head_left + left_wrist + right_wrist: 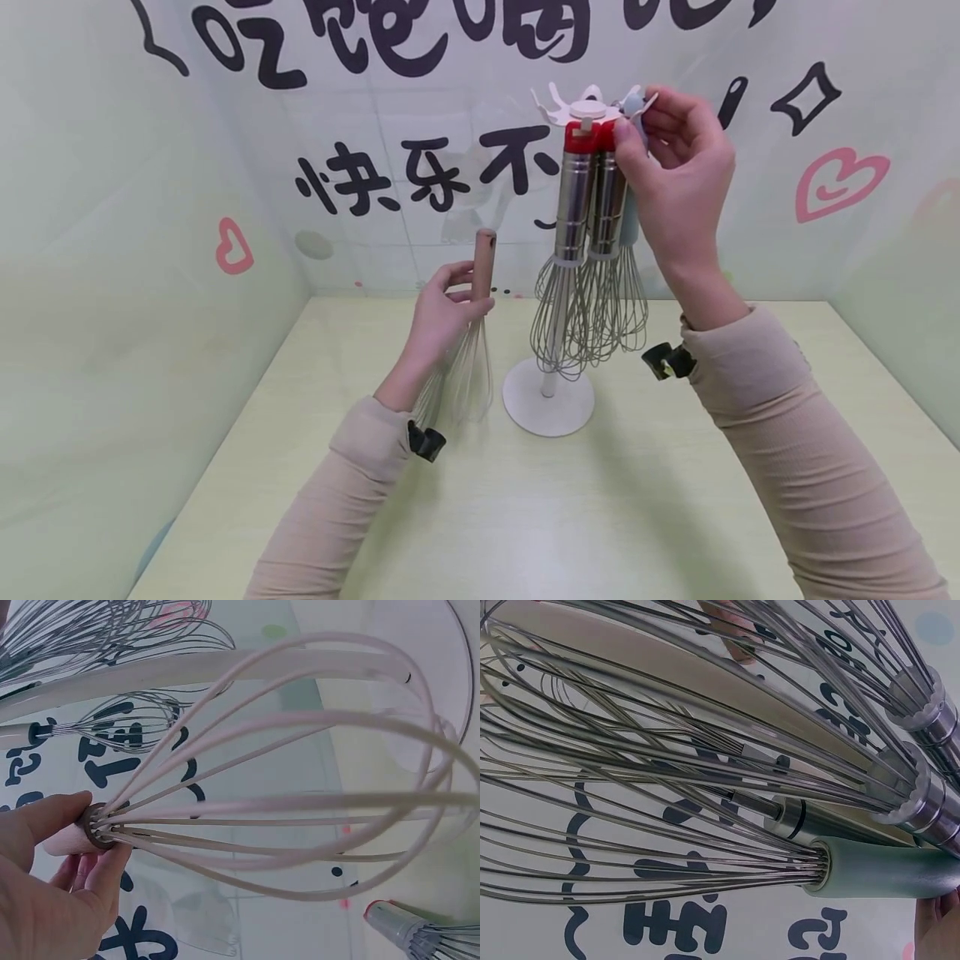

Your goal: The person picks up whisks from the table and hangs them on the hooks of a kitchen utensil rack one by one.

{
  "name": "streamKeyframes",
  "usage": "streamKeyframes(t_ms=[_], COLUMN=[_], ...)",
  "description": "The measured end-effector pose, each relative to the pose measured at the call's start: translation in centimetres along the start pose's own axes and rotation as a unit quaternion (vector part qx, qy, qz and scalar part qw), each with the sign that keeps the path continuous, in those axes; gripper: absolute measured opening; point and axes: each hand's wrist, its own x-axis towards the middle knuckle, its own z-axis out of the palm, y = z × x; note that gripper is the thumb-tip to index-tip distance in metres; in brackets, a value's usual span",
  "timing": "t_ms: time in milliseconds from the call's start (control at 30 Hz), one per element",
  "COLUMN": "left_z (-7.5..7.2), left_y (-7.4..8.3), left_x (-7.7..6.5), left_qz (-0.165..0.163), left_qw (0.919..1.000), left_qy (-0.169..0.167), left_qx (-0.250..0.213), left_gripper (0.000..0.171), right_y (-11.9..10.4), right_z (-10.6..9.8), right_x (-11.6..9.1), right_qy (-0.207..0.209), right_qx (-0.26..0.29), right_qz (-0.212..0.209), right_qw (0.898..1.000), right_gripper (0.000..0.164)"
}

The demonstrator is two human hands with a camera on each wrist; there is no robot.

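My left hand [441, 312] grips a whisk with a wooden handle [483, 262], held upright left of the white stand. Its pale loops [345, 799] hang down and spread wide in the left wrist view. My right hand [686, 171] is up at the hooks [588, 111] of the stand, pinching the top of a light blue-green whisk [892, 870] between thumb and fingers. Beside it hang two steel whisks [573, 204] with red tops, their wire loops overlapping. Its fingertips partly cover the hook there.
The stand's round white base [525, 408] rests on the pale table [487, 517]. Another whisk with a silver, red-rimmed handle [390, 922] is low behind my left hand. A white sheet with black lettering [360, 183] backs the table.
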Motion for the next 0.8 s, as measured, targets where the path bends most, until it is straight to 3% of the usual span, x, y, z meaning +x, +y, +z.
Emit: streamKeyframes(t_ms=[533, 800], left_z=[-0.8, -0.7], left_y=[3.8, 5.9], left_x=[-1.0, -1.6], left_qz=[0.063, 0.099], left_qw=[0.9977, 0.9939], left_qy=[0.023, 0.035], left_qx=[-0.008, -0.036], left_gripper=[0.058, 0.057], right_y=[0.1, 0.0], right_z=[0.0, 0.0], right_x=[0.0, -0.1], right_qy=[-0.001, 0.000], right_qx=[-0.007, 0.005], right_qz=[-0.005, 0.005], right_qw=[1.000, 1.000], right_gripper=[0.031, 0.032])
